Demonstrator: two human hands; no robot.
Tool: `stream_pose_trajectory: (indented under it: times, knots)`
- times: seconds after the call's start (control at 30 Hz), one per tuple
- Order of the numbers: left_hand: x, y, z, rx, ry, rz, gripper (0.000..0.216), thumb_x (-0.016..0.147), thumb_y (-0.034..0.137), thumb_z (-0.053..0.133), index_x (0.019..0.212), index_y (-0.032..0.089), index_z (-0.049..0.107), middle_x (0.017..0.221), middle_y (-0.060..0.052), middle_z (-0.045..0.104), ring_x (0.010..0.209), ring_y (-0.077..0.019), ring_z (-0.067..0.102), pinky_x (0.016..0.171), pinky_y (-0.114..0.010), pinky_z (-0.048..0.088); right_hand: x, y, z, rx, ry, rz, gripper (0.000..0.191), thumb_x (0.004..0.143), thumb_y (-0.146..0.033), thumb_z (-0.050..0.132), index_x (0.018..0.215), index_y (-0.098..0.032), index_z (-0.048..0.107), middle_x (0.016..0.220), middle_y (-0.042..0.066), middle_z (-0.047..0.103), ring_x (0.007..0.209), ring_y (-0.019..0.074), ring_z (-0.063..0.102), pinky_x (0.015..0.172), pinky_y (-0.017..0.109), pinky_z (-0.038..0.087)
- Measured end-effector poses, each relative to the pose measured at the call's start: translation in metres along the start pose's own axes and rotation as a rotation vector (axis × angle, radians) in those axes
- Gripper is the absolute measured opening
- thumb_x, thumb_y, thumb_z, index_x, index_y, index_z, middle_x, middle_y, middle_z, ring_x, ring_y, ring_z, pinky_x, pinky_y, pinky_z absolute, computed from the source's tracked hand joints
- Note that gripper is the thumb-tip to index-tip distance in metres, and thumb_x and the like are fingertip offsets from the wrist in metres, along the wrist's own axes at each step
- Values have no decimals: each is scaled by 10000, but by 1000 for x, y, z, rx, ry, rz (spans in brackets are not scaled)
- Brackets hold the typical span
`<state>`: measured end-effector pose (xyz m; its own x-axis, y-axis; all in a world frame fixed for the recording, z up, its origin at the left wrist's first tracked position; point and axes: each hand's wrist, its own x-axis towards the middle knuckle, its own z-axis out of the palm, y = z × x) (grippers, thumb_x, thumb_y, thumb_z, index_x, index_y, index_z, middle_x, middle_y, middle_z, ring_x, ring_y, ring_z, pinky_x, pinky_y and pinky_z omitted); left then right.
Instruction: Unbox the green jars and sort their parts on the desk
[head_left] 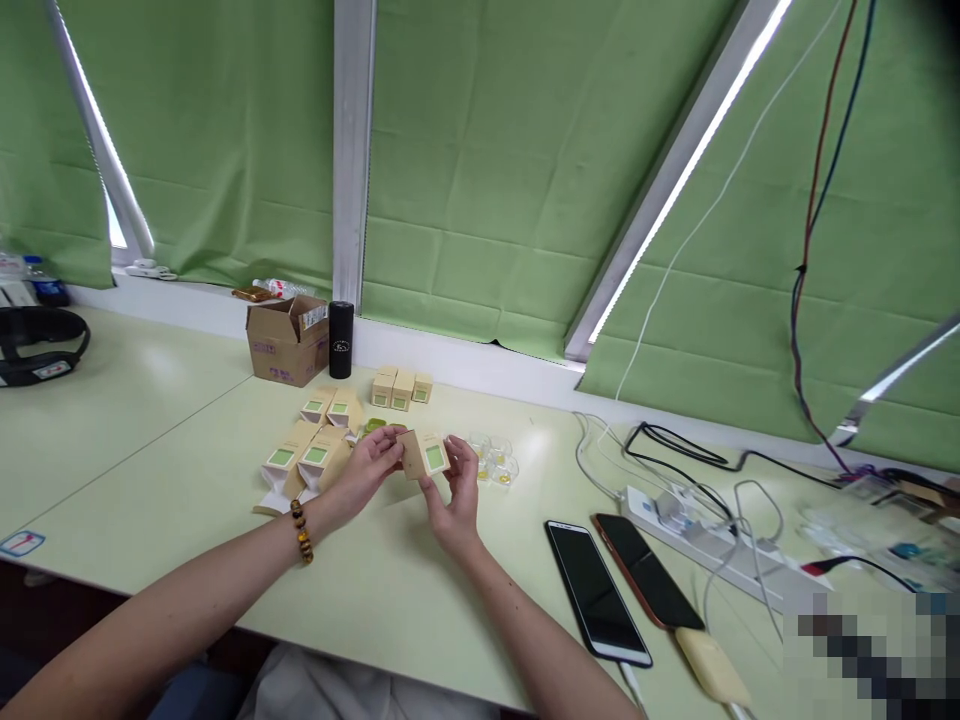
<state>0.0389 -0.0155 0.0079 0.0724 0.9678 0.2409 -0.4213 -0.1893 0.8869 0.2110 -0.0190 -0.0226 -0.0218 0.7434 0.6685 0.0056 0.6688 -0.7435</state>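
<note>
Between my two hands is a small tan cardboard box [422,456] with a green square on one face, held above the table. My left hand [369,466], with a beaded bracelet on its wrist, pinches the box's left edge. On the other side, the fingers and thumb of my right hand [456,497] grip it. Left of my hands lie several similar boxes [324,450] with their flaps open. Behind my left fingers sit small green lidded items [374,426], partly hidden. Clear plastic containers [504,470] with yellow bits stand just right of my right hand.
Three closed tan boxes [402,390] stand at the back, near a black tumbler [340,341] and an open carton [288,345]. To the right lie a white-framed phone [598,592], a second phone [649,572], a power strip [720,545] and loose cables.
</note>
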Motion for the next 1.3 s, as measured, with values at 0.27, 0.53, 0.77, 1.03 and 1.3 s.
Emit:
stream_pose_trajectory:
  times: [0.27, 0.53, 0.77, 1.03, 1.3]
  knots:
    - [1, -5, 0, 185, -19, 137, 416, 888, 410, 777, 1221, 186, 667, 1190, -112, 686, 1092, -237, 649, 894, -362, 578, 11, -5, -1, 387, 80, 277, 521, 945, -514, 663, 1341, -273, 424, 1159, 91, 704, 987, 235, 689, 885, 438, 583]
    - [3, -13, -2, 312, 31, 163, 518, 838, 377, 812, 1278, 197, 604, 1198, -117, 666, 1147, -247, 633, 967, -397, 564, 17, 8, -7, 707, 88, 507, 407, 870, -443, 716, 1211, -292, 552, 1109, 43, 727, 901, 213, 704, 804, 412, 594]
    - [-1, -20, 2, 321, -105, 91, 545, 878, 450, 779, 1319, 178, 608, 1288, -160, 655, 1221, -295, 629, 1006, -435, 555, 16, 6, -3, 894, 29, 604, 347, 863, -316, 687, 1193, -278, 587, 1111, 61, 770, 976, 259, 745, 832, 467, 608]
    - [-3, -25, 3, 289, -81, 62, 596, 867, 560, 768, 1294, 194, 569, 1299, -162, 658, 1167, -295, 680, 925, -395, 586, 10, 10, 3, 894, -153, 770, 411, 922, -351, 645, 1299, -202, 586, 1002, 96, 792, 773, 257, 765, 665, 435, 642]
    - [-1, -21, 3, 436, 68, 170, 453, 910, 499, 724, 1221, 202, 581, 1218, -135, 668, 1167, -269, 644, 938, -398, 556, 13, 7, 2, 855, -97, 686, 338, 845, -194, 694, 1182, -182, 663, 975, 92, 797, 769, 238, 770, 683, 384, 647]
